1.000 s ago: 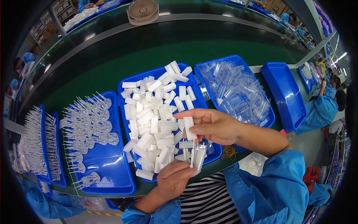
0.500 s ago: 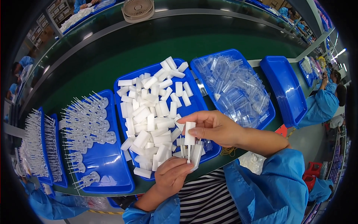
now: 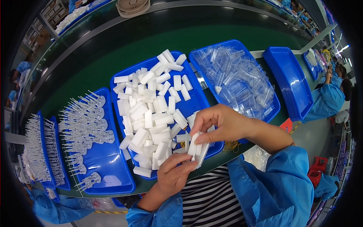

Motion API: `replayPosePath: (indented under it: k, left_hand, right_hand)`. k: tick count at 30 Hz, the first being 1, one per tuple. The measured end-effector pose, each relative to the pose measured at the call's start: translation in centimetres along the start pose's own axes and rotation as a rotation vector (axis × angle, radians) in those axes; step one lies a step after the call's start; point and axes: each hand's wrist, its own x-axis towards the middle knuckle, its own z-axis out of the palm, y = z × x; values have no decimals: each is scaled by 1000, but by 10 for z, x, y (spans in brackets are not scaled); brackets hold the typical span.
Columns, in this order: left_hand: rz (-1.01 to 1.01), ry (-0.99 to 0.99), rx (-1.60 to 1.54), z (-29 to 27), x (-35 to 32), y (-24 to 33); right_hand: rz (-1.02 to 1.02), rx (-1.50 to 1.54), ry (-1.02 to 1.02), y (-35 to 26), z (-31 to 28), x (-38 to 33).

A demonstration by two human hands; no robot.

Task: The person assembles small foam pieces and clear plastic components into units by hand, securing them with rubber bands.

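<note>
Between right fingers sits a block (oblong, matte).

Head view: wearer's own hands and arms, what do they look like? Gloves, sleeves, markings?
Left hand and right hand are bare: no gloves or cables visible. Loose, creased blue left sleeve and right sleeve, plain where visible, both ending short of the wrists. Underneath, a black-and-white striped top.

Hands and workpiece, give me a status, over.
Right hand pinching a white block. Left hand holding a clear piece by its lower end, alongside. Hands partly hide both parts; no other obstruction seen.
</note>
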Motion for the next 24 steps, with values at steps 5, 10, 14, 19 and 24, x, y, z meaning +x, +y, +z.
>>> replayPosePath:
  k: [5, 10, 14, 19, 24]
  left_hand:
    - [-176, 151, -239, 8, -14, -5]
    - [-233, 87, -163, 2, -11, 1]
    - [-136, 78, -52, -2, -7, 0]
    - [-14, 28, -14, -2, -2, -1]
    - [46, -30, -16, 2, -2, 0]
  right_hand:
    - [8, 25, -57, 3, 6, -3]
    - [45, 80, -93, 7, 13, -6]
    - [32, 99, -80, 5, 14, -6]
    - [39, -189, -63, -8, 15, -12]
    - [-71, -173, -48, 12, 21, -15]
